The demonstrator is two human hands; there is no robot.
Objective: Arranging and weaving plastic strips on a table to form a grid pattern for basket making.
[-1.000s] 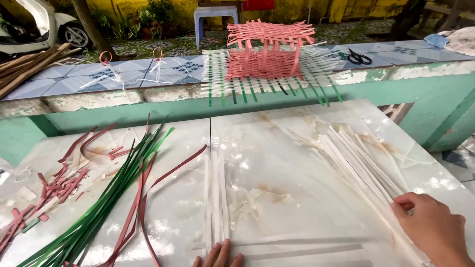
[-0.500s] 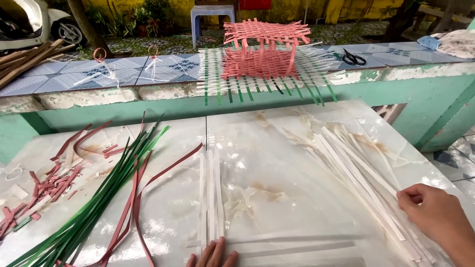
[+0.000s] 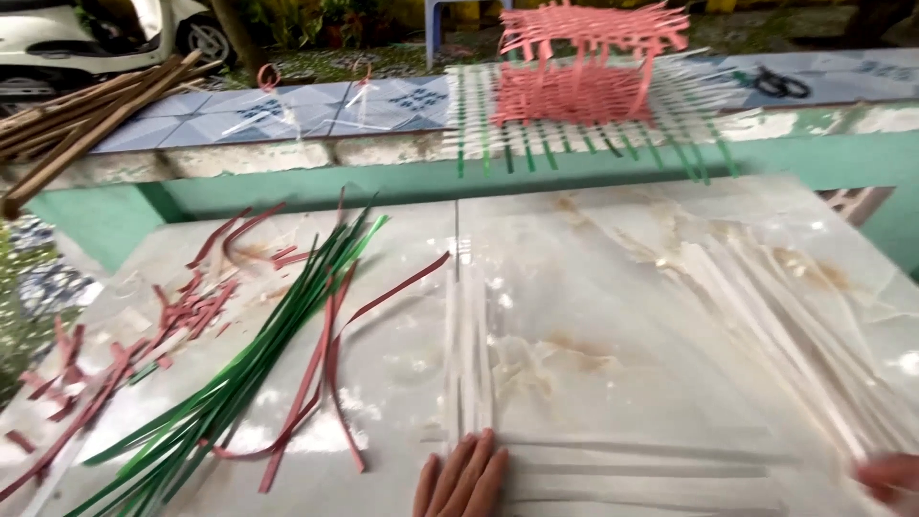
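Right hand [image 3: 890,476] slid to edge, grip unclear; left hand [image 3: 462,476] flat on white strips [image 3: 466,359].

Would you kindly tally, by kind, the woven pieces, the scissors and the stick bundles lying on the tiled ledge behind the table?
Pink woven-strip basket frame: 1
Flat green-and-white woven-strip mat: 1
Pair of black-handled scissors: 1
Bundle of long brown sticks: 1
Total: 4

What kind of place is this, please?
Probably an outdoor weaving work area at a home: loose white strips and green strips on a marble table, and a half-woven pink basket on the tiled ledge.
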